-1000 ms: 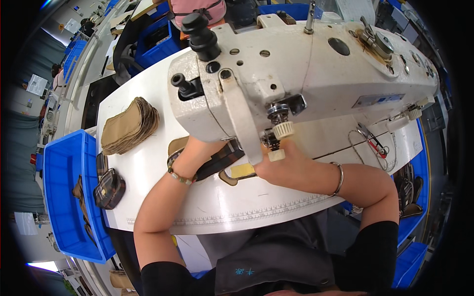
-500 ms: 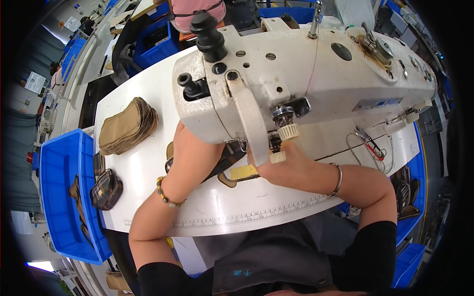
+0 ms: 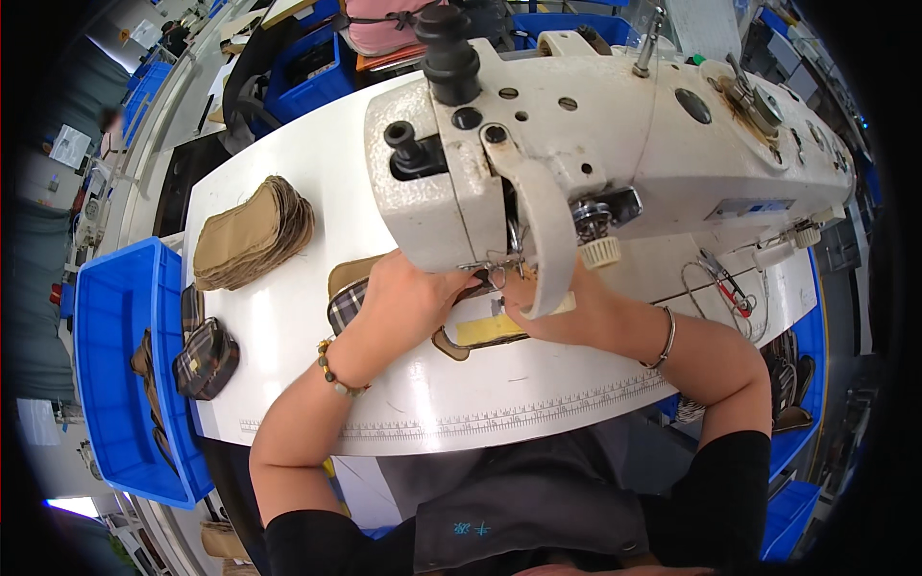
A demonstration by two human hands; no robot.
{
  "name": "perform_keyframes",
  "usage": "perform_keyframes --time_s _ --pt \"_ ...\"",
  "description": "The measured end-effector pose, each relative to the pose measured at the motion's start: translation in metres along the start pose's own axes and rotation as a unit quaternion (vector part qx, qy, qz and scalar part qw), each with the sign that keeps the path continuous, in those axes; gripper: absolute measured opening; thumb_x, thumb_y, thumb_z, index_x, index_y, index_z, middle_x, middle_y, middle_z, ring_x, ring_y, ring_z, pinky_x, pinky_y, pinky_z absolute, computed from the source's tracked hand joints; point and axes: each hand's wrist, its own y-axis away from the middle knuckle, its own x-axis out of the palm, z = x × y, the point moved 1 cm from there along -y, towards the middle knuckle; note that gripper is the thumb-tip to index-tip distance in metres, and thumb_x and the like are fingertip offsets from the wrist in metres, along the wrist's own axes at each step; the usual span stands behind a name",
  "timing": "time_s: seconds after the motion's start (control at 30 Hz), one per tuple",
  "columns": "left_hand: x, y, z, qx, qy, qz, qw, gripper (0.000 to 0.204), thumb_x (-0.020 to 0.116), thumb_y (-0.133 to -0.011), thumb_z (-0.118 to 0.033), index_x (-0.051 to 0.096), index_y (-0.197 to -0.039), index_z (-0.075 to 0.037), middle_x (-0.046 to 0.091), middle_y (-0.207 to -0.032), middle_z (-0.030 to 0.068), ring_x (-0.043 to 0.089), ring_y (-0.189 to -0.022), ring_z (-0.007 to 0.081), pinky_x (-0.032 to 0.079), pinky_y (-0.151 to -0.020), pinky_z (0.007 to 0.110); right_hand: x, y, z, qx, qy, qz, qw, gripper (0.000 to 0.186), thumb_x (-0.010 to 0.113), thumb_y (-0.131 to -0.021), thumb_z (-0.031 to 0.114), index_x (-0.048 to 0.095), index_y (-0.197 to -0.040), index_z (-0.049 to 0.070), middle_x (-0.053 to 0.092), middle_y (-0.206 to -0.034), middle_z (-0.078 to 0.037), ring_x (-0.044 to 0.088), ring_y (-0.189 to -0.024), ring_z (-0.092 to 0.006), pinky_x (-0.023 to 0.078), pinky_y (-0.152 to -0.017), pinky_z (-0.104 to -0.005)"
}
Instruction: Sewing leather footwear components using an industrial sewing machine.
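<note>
My left hand [image 3: 413,300] is closed, thumb and fingertips pinching the dark edge of a plaid fabric piece [image 3: 347,309] just below the needle area of the white sewing machine [image 3: 615,125]. The piece has a tan part [image 3: 351,276] showing behind my wrist. My right hand [image 3: 576,312] is on the other side of the needle, its fingers bent in toward the same spot. The machine's curved white lever [image 3: 547,240] covers part of those fingers, so what they grip is hidden. Between the hands lies a yellow strip [image 3: 488,330] beside a tan-edged opening.
A stack of tan fabric pieces [image 3: 252,235] lies at the left. Plaid pouches [image 3: 206,357] sit beside a blue bin [image 3: 134,374]. Red-handled snips [image 3: 725,283] rest on the right. A printed ruler [image 3: 480,420] runs along the table's front edge.
My left hand has drawn nearer and turned, uncovering more of the plaid piece and its tan part. My right fingers have come close to the needle area. The view has shifted slightly.
</note>
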Motion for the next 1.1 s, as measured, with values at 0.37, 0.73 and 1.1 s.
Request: perform_keyframes --time_s 0.37,0.73,1.1 --pt "-0.011 -0.002 0.003 -0.013 0.072 0.006 0.997 0.017 0.074 -0.078 -0.018 0.073 -0.092 -0.008 0.069 -0.089 0.0109 0.065 -0.082 0.0324 0.053 -0.07 0.04 0.0 -0.007 0.012 0.079 -0.086 -0.015 0.993 0.012 0.068 -0.081 0.012 0.068 -0.089 0.003 0.068 -0.077 -0.012 0.068 -0.071 -0.0278 0.053 -0.063 -0.0346" --pt "-0.007 -0.002 0.0 0.022 0.036 -0.033 0.999 0.02 0.076 -0.074 -0.023 0.073 -0.09 -0.01 0.069 -0.088 0.0059 0.065 -0.083 0.0288 0.053 -0.074 0.038 -0.005 0.003 0.02 -0.276 0.41 0.089 0.865 0.024 0.063 -0.076 0.007 0.066 -0.098 -0.001 0.064 -0.088 -0.005 0.064 -0.076 -0.0154 0.047 -0.055 -0.0275" --pt "0.002 0.003 0.004 0.011 0.004 -0.029 1.0 0.021 0.078 -0.073 -0.018 0.072 -0.09 -0.007 0.067 -0.087 0.0083 0.064 -0.078 0.0306 0.052 -0.068 0.04 -0.005 0.017 0.034 -0.192 0.287 0.106 0.932 0.041 0.067 -0.068 0.011 0.067 -0.104 -0.009 0.053 -0.054 0.0 0.042 -0.039 -0.0116 0.031 -0.039 -0.0296"
